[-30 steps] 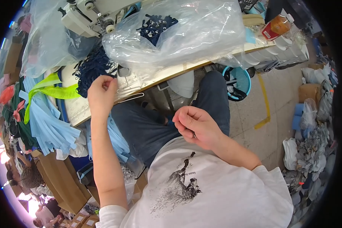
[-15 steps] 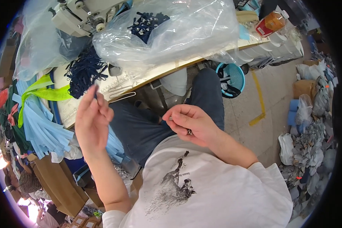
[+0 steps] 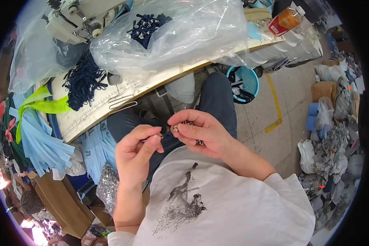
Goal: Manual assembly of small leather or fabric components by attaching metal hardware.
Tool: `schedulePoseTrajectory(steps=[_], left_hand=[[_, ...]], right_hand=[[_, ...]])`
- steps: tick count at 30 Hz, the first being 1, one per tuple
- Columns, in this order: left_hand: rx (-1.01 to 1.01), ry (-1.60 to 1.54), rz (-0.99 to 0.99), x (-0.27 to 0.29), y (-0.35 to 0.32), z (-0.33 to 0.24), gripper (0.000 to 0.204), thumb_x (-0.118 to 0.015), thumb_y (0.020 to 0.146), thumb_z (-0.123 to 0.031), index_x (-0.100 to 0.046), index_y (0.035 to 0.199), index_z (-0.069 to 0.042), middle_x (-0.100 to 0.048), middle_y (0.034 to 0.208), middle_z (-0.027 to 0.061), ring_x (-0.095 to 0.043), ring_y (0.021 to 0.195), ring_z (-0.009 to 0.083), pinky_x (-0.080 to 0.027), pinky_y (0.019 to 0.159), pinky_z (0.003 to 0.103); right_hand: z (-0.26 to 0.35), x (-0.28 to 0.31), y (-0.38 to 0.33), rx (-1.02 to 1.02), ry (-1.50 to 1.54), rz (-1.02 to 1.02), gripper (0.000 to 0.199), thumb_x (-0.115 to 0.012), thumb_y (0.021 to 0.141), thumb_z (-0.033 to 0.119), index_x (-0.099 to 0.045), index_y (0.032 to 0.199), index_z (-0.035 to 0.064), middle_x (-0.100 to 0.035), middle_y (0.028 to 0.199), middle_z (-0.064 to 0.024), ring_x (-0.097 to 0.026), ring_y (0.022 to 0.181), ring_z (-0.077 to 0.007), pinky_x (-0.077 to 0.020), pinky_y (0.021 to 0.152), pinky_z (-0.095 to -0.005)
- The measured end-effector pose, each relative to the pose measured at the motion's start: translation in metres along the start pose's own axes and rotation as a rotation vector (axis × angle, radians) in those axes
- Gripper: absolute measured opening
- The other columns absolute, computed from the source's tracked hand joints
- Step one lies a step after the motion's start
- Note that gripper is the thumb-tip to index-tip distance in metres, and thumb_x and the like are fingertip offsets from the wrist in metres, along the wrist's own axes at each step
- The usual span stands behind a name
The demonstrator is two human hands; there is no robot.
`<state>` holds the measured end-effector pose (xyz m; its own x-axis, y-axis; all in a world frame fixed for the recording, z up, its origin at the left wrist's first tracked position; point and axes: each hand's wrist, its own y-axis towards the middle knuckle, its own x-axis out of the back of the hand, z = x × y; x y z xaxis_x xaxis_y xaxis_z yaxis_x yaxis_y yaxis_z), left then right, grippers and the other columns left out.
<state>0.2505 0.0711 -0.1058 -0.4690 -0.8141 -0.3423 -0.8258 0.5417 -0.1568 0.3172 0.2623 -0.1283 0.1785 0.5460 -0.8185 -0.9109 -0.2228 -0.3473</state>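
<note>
My right hand (image 3: pixel 211 133) is curled above my lap, holding several small shiny metal pieces (image 3: pixel 176 128). One shows between thumb and forefinger, and others show among the curled fingers. Facing it, with a small gap between, my left hand (image 3: pixel 136 149) has thumb and forefinger pinched together. Whatever that pinch holds is too small to make out. On the table's left part lies a heap of navy cord loops (image 3: pixel 84 84). More navy loops with metal pieces (image 3: pixel 145 30) rest on a clear plastic bag (image 3: pixel 192 41) farther back.
A sewing machine (image 3: pixel 71 20) stands at the back left of the table (image 3: pixel 78 123). Light blue strips (image 3: pixel 45 139) and a lime-green strip (image 3: pixel 49 104) hang at the left. An orange bottle (image 3: pixel 286 20) stands back right, above a blue basket (image 3: pixel 250 84). Grey scraps (image 3: pixel 332 151) cover the right floor.
My left hand has come right and down from near the navy heap to face my right hand, its fingers now pinched. The right hand stays nearly in place, its metal pieces now showing more.
</note>
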Motion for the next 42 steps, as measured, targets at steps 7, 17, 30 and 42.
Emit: schedulePoseTrajectory(steps=[7,17,30,42], left_hand=[[-0.052,0.087,-0.035,-0.009,-0.004,0.0,0.012,-0.059,0.093,-0.004,-0.062,0.101,0.005,-0.06,0.098,0.0117,-0.058,0.076,0.015,-0.05,0.063,0.028],[-0.081,0.249,-0.092,-0.016,-0.007,-0.001,0.006,-0.054,0.096,-0.003,-0.056,0.098,0.003,-0.058,0.094,0.0064,-0.052,0.073,0.0083,-0.045,0.065,0.02],[-0.158,0.4,-0.165,-0.019,-0.01,0.002,0.002,-0.057,0.093,0.001,-0.057,0.092,0.003,-0.058,0.089,0.007,-0.053,0.072,0.0104,-0.044,0.065,0.021],[-0.359,0.82,0.013,-0.018,-0.008,-0.006,0.023,-0.063,0.085,0.004,-0.06,0.108,0.004,-0.056,0.099,0.0095,-0.053,0.083,0.015,-0.045,0.073,0.024]], right_hand=[[0.002,0.002,0.0,-0.009,-0.052,0.064,0.024,-0.058,0.096,0.012,-0.06,0.117,0.0007,-0.059,0.089,-0.0037,-0.043,0.058,-0.0022,-0.0297,0.042,-0.0173],[0.003,-0.008,-0.003,0.022,-0.182,0.032,0.017,-0.059,0.096,0.014,-0.061,0.108,0.0029,-0.056,0.077,0.0025,-0.037,0.052,-0.001,-0.0261,0.042,-0.0181],[0.002,-0.013,-0.006,0.03,-0.304,-0.017,0.018,-0.06,0.096,0.017,-0.063,0.109,0.0046,-0.048,0.065,0.0071,-0.033,0.05,-0.0002,-0.0241,0.043,-0.0187],[0.004,-0.018,-0.007,0.077,-0.368,-0.096,0.019,-0.06,0.096,0.018,-0.063,0.109,0.0042,-0.048,0.064,0.0079,-0.034,0.051,0.0005,-0.0249,0.044,-0.0185]])
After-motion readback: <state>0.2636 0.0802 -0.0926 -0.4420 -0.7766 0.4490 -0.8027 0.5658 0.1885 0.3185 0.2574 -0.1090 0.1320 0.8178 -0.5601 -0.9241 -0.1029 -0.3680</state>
